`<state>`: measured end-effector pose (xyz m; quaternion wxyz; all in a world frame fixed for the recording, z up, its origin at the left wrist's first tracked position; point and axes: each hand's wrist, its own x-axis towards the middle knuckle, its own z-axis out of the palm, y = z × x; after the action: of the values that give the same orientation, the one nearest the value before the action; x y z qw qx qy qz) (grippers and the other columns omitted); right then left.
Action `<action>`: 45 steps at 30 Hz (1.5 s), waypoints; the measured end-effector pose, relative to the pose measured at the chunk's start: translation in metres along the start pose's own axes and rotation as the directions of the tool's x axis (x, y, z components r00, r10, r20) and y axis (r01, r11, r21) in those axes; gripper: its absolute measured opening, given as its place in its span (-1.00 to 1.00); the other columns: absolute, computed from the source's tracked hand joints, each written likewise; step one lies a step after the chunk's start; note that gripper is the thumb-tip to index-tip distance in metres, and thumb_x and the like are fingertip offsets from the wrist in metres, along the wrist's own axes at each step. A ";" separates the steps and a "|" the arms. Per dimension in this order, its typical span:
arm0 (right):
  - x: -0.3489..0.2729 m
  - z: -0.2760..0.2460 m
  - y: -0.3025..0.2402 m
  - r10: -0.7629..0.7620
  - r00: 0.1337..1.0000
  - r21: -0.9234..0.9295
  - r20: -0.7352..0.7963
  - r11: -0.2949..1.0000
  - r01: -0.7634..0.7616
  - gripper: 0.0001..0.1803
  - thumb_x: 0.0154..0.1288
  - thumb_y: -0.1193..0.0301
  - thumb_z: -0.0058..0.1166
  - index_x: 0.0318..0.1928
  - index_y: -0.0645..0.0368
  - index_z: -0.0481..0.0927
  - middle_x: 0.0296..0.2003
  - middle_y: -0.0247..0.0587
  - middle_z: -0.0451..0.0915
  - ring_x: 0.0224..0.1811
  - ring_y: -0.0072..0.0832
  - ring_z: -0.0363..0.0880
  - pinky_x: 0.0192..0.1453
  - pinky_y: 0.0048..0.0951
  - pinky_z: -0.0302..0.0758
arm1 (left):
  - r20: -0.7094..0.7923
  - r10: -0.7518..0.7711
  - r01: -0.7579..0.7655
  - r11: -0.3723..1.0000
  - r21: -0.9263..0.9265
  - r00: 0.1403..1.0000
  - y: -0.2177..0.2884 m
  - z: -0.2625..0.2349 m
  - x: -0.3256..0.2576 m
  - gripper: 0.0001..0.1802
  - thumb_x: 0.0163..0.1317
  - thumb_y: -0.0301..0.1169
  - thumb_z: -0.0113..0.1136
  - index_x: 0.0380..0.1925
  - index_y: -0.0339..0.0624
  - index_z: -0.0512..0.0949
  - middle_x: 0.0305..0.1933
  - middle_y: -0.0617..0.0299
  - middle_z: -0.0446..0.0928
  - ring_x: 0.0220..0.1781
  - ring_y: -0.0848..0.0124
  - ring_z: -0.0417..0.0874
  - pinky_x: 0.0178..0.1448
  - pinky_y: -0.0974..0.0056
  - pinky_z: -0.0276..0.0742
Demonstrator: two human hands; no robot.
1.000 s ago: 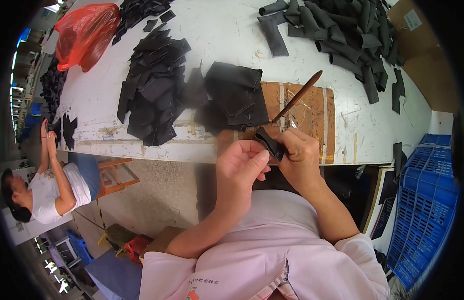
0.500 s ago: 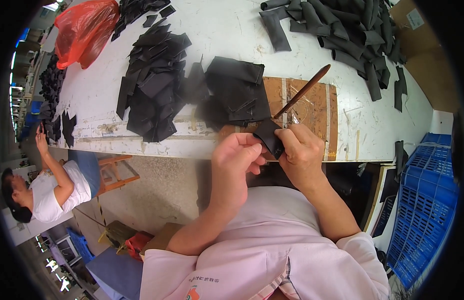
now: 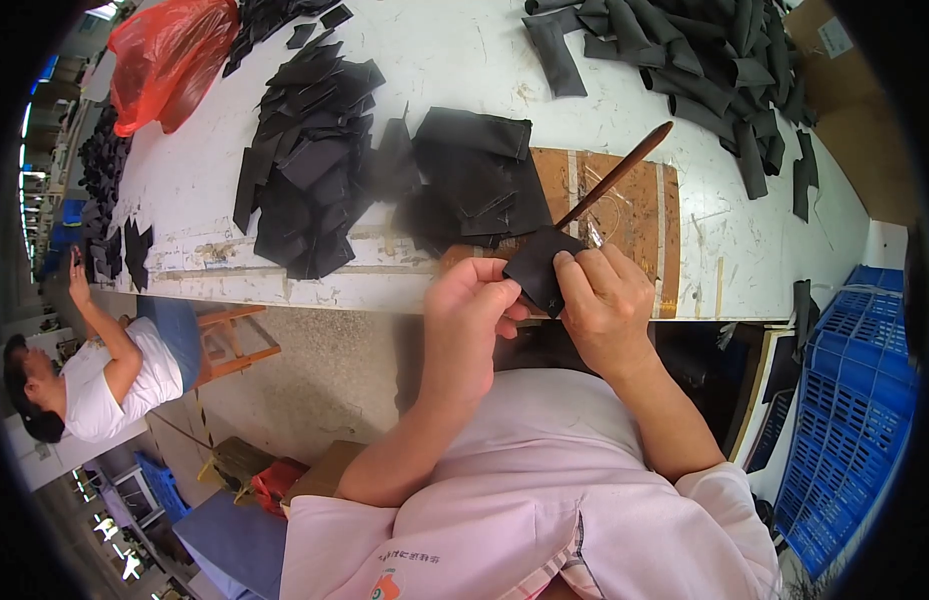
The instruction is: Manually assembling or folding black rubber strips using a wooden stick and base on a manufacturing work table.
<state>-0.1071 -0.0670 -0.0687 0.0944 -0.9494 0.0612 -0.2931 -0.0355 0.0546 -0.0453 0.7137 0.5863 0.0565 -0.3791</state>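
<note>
A small black fabric piece (image 3: 540, 270) is stretched between my two hands over the table's front edge. My left hand (image 3: 468, 308) pinches its left corner between thumb and fingertips. On its right side my right hand (image 3: 609, 297) grips it with curled fingers. A pointed brown stick (image 3: 619, 178) slants up and right from behind the fabric; its lower end is hidden, so I cannot tell whether the right hand holds it too. Just beyond lies a stack of flat black fabric pieces (image 3: 479, 170), partly on a brown cardboard sheet (image 3: 664, 240).
A heap of flat black pieces (image 3: 309, 170) lies to the left, with a red plastic bag (image 3: 174, 65) past it. Rolled black tubes (image 3: 719, 70) pile up at the far right. A blue crate (image 3: 849, 370) stands at right. Another person (image 3: 114, 370) sits at far left.
My left fingers have closed on the fabric's left corner, and the piece now lies flatter and more spread out. My right hand and the stick have shifted slightly to the right.
</note>
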 end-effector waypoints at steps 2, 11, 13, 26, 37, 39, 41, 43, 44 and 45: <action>0.000 -0.001 -0.001 -0.021 1.000 -0.036 0.004 0.999 0.022 -0.80 -0.28 0.53 0.01 -0.47 0.21 0.45 -0.62 -0.30 0.28 -0.60 -0.47 0.34 -0.61 -0.49 0.33 | 0.004 0.028 -0.028 0.999 0.037 1.000 -0.002 0.000 0.000 -0.89 0.07 -0.53 -0.02 -0.39 -0.30 0.47 -0.50 0.26 0.49 -0.54 0.55 0.47 -0.50 0.52 0.34; 0.015 -0.036 -0.006 0.208 0.959 0.552 0.192 0.785 -0.281 -0.65 -0.06 0.31 0.24 -0.28 0.25 0.50 -0.45 -0.18 0.44 -0.43 -0.37 0.46 -0.46 -0.43 0.42 | 0.115 0.407 -0.422 0.852 0.309 0.906 -0.001 0.004 -0.006 -0.98 0.11 -0.60 0.06 -0.43 -0.34 0.44 -0.52 0.29 0.49 -0.50 0.65 0.48 -0.44 0.54 0.41; 0.011 -0.038 -0.007 0.191 0.963 0.579 0.191 0.770 -0.268 -0.68 -0.06 0.39 0.23 -0.28 0.25 0.49 -0.44 -0.18 0.44 -0.46 -0.37 0.45 -0.48 -0.45 0.41 | 0.209 0.463 -0.508 0.786 0.354 0.862 0.001 0.009 -0.010 -0.95 0.06 -0.62 0.09 -0.45 -0.32 0.44 -0.59 0.28 0.48 -0.57 0.63 0.47 -0.51 0.48 0.40; 0.015 -0.019 -0.012 0.370 0.887 0.644 0.276 0.613 -0.457 -0.89 -0.11 0.65 0.07 -0.48 0.28 0.45 -0.56 -0.25 0.36 -0.56 -0.57 0.37 -0.55 -0.55 0.29 | 0.305 0.039 0.089 0.915 -0.393 0.952 0.006 -0.012 0.004 -0.82 -0.01 -0.65 0.06 -0.37 -0.21 0.42 -0.46 0.25 0.48 -0.72 0.69 0.25 -0.70 0.57 0.08; 0.015 -0.024 -0.009 0.124 0.657 0.605 0.744 -0.544 -0.582 -0.81 0.10 0.37 0.14 -0.48 0.18 0.42 -0.58 -0.43 0.37 -0.59 -0.69 0.28 -0.58 -0.71 0.18 | 0.120 0.830 -0.742 0.410 0.530 0.544 -0.005 0.011 0.002 -0.82 -0.03 -0.71 -0.03 -0.36 -0.34 0.40 -0.48 0.22 0.48 -0.65 0.64 0.37 -0.57 0.55 0.29; 0.015 -0.025 -0.006 0.179 0.651 0.643 0.737 -0.480 -0.596 -0.80 0.09 0.35 0.15 -0.48 0.18 0.43 -0.56 -0.43 0.36 -0.55 -0.67 0.30 -0.53 -0.70 0.21 | 0.151 0.473 -0.467 0.881 -0.071 0.868 -0.003 0.007 0.006 -0.79 -0.02 -0.72 -0.06 -0.33 -0.32 0.40 -0.47 0.22 0.49 -0.72 0.64 0.31 -0.66 0.54 0.21; 0.011 -0.024 -0.001 0.267 0.636 0.682 0.724 -0.414 -0.603 -0.79 0.09 0.33 0.15 -0.48 0.17 0.43 -0.55 -0.43 0.36 -0.52 -0.65 0.32 -0.48 -0.70 0.25 | 0.336 0.276 -0.215 0.954 -0.208 0.900 0.012 0.003 0.001 -0.78 -0.01 -0.71 -0.08 -0.32 -0.31 0.40 -0.45 0.22 0.49 -0.71 0.66 0.29 -0.68 0.55 0.16; 0.004 -0.020 0.001 0.239 0.714 0.726 0.659 -0.452 -0.519 -0.77 0.09 0.32 0.16 -0.49 0.16 0.40 -0.46 -0.38 0.40 -0.48 -0.65 0.37 -0.44 -0.68 0.37 | 0.670 0.069 0.269 0.882 -0.388 0.739 0.019 -0.002 -0.010 -0.69 0.00 -0.68 -0.07 -0.18 -0.30 0.37 -0.40 0.27 0.46 -0.69 0.72 0.23 -0.68 0.58 0.05; 0.005 -0.025 -0.001 0.261 0.704 0.729 0.661 -0.447 -0.519 -0.77 0.09 0.32 0.16 -0.49 0.16 0.40 -0.46 -0.38 0.40 -0.48 -0.65 0.37 -0.44 -0.68 0.37 | 0.683 0.057 0.291 0.877 -0.382 0.728 0.023 -0.004 -0.015 -0.69 0.00 -0.68 -0.07 -0.18 -0.30 0.37 -0.40 0.27 0.46 -0.69 0.72 0.23 -0.68 0.58 0.05; 0.012 -0.031 -0.005 0.187 0.772 0.743 0.608 -0.476 -0.470 -0.79 0.09 0.33 0.15 -0.48 0.18 0.44 -0.40 -0.35 0.39 -0.40 -0.62 0.35 -0.35 -0.64 0.33 | 0.730 0.050 0.346 0.857 -0.382 0.681 0.028 -0.005 -0.019 -0.64 0.01 -0.66 -0.06 -0.11 -0.30 0.35 -0.41 0.29 0.44 -0.67 0.71 0.25 -0.65 0.59 0.06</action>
<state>-0.1145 -0.0685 -0.0358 0.9034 -0.4094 0.0987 -0.0810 -0.0303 0.0693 -0.0145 0.7679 0.1829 -0.0834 -0.6083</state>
